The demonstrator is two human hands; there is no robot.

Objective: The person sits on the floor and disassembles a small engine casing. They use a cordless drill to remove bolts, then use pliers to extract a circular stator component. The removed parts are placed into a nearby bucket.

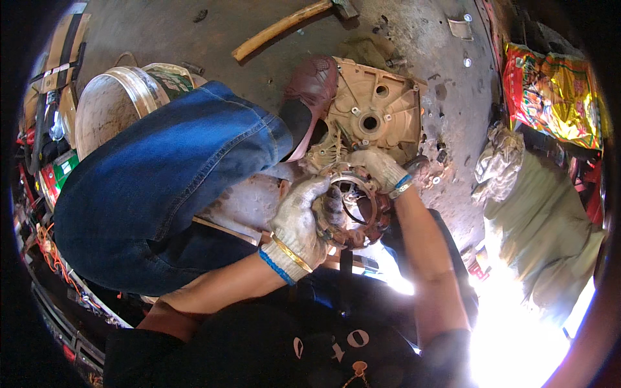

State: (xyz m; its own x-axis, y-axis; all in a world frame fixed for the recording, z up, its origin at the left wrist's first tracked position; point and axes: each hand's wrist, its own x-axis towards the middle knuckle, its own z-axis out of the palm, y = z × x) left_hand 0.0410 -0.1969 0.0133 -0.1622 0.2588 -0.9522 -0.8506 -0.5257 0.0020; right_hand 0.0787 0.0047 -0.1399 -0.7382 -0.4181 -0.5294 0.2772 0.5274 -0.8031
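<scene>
Between my hands is a round, ring-shaped metal housing (356,205), dark and greasy, with a wide opening in its middle. My left hand (301,216), in a dirty white knit glove, is closed around its left side, with the thumb along the rim. At the housing's far right edge is my gloved right hand (380,169). Its fingers are curled toward the left; what they hold is hidden. Just beyond lies a large tan metal casing (372,107) with ribs and round holes, on the floor against my shoe (313,84).
A hammer (281,29) with a wooden handle lies on the floor (194,35) at the far side. On the left a whitish bucket (107,113) is tipped over. To the right are a crumpled rag (501,161), a red and yellow bag (553,94) and a greenish cloth (540,220).
</scene>
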